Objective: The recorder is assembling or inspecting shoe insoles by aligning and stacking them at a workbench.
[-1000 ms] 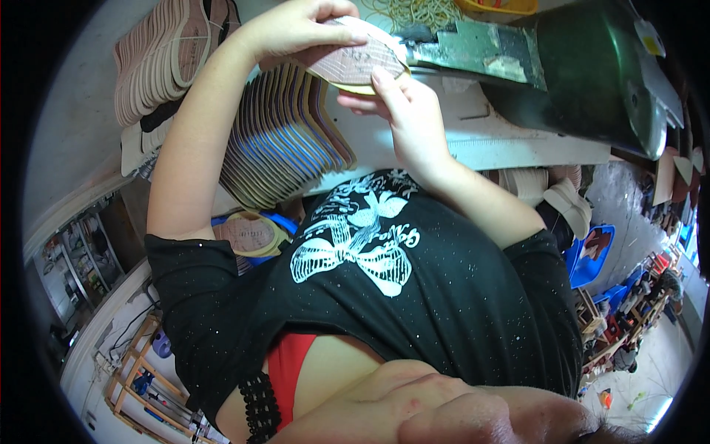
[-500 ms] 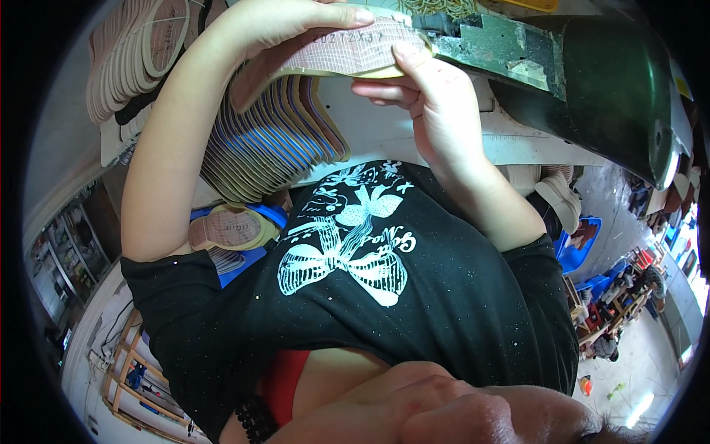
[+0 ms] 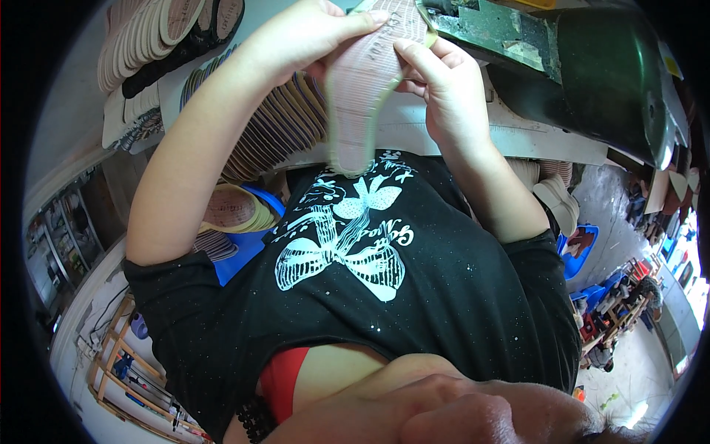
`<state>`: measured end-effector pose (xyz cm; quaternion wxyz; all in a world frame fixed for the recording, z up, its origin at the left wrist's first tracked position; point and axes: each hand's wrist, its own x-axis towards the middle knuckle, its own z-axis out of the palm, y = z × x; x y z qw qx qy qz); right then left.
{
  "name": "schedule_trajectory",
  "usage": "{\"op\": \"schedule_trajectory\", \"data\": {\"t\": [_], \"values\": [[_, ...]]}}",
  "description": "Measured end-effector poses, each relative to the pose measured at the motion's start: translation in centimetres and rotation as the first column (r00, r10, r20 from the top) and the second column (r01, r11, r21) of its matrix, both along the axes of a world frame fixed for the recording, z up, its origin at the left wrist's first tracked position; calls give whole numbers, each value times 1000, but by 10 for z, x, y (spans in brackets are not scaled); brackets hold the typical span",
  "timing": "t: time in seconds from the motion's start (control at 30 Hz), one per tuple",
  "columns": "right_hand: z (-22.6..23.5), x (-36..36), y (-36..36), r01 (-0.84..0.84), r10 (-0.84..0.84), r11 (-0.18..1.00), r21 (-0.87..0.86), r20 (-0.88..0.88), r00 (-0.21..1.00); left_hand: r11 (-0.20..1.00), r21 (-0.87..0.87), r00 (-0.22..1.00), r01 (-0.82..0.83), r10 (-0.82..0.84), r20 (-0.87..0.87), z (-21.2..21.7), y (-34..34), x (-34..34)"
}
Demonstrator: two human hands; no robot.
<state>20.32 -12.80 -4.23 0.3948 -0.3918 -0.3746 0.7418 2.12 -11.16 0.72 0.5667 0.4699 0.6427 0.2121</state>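
Observation:
A shoe insole (image 3: pixel 359 96), pale pink with a fine grid pattern and a yellowish-green edge, hangs lengthwise between my hands, one end pointing down toward my black shirt. My left hand (image 3: pixel 314 37) pinches its upper left edge, thumb lying on the patterned face. From the other side my right hand (image 3: pixel 447 81) grips the right edge between thumb and fingers. The insole's upper end runs to the top of the picture, beside the head of a dark green machine (image 3: pixel 510 44). Under my left forearm lies a fanned row of insoles (image 3: pixel 277 133), partly hidden.
More insoles (image 3: pixel 151 44) are stacked at the far left. Near my left elbow, a blue bin (image 3: pixel 248 251) holds further insoles (image 3: pixel 229 207). Another blue bin (image 3: pixel 582 251) stands low at the right. Behind the insole runs a pale worktable (image 3: pixel 547 140).
The insole has turned from lying crosswise to pointing down toward my shirt. My left hand has shifted slightly right; my right hand keeps its grip near the machine.

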Motion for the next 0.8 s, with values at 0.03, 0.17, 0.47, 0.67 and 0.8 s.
{"op": "schedule_trajectory", "data": {"t": [0.03, 0.17, 0.47, 0.67, 0.8], "values": [[-4, 3, -1, -37, 36, 999, 31, 47, 998, 984, -164, 997, 69, -73, -19, 12, 1, 3], [-4, 6, -2, -86, 71, 987, 133, 115, 991, 997, -59, 998, 48, -45, 42, 9, -9, 6], [-14, 19, 13, -221, 186, 948, 227, 164, 969, 993, -89, 981, -83, 97, 165, -7, -13, 5], [-10, 47, -11, -433, 395, 899, 72, 295, 870, 977, 0, 974, -215, 214, 75, -9, -10, 11], [-13, 62, -20, -354, 342, 935, 19, 213, 915, 977, 14, 976, -214, 214, 48, -8, -2, 7]]}}
